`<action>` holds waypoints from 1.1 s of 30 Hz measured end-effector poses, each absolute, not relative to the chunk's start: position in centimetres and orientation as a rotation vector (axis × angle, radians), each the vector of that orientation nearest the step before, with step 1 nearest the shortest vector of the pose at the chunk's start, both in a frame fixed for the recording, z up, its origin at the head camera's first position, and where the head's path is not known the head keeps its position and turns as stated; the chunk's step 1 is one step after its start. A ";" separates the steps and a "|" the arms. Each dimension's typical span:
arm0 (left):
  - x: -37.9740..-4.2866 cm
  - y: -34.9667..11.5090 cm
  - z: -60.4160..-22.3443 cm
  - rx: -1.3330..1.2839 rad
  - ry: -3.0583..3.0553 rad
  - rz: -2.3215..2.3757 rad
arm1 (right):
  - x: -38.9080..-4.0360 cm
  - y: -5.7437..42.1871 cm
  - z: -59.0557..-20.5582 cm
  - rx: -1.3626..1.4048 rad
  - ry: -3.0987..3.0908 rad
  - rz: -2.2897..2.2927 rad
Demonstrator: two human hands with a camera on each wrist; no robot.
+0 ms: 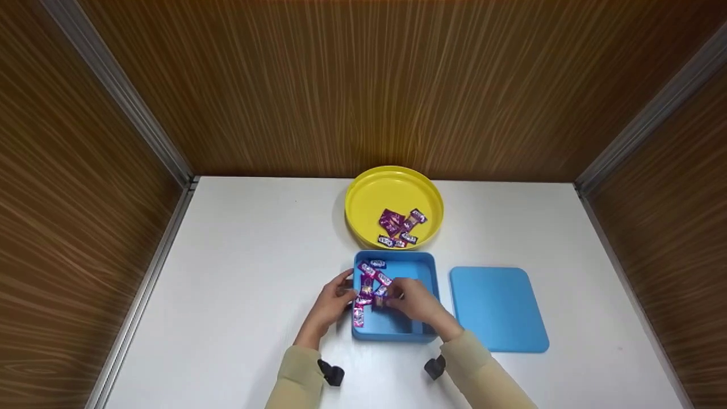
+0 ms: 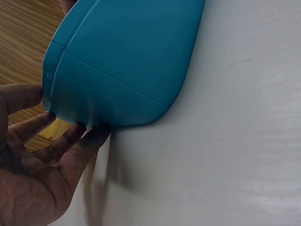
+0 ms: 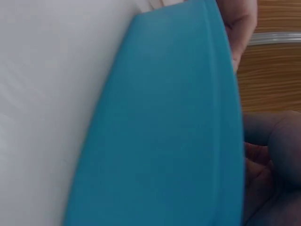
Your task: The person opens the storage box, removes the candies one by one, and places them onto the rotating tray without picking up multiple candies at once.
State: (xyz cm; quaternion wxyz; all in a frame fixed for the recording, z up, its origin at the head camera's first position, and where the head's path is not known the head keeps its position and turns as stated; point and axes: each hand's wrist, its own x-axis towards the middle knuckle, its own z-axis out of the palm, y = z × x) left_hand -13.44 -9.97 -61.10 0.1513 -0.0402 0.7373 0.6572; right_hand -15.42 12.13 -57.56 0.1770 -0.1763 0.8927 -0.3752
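Observation:
A square blue box holds several small wrapped candies, purple and pink, mostly along its left side. My left hand is at the left wall; in the left wrist view, fingertips touch the outside of the box, and one digit reaches the rim. My right hand reaches down inside the box, thumb and forefinger pinching a purple wrapped candy. In the right wrist view the blue wall hides much of the right hand and the candy.
Just behind the box stands a round yellow tray with several purple wrapped candies. A flat blue lid lies right of the box. Wood-grain panels enclose the white table at the back and sides.

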 end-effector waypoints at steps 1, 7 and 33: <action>-13.4 -10.0 -61.1 -0.118 2.120 1.884 | -15.6 12.3 -57.4 -0.490 2.527 -1.077; -13.4 -9.9 -61.1 -0.128 2.129 1.880 | -16.8 13.6 -55.9 -0.450 2.561 -1.181; -13.5 -9.8 -61.0 -0.160 2.120 1.867 | -24.2 14.3 -51.8 0.091 2.642 -1.292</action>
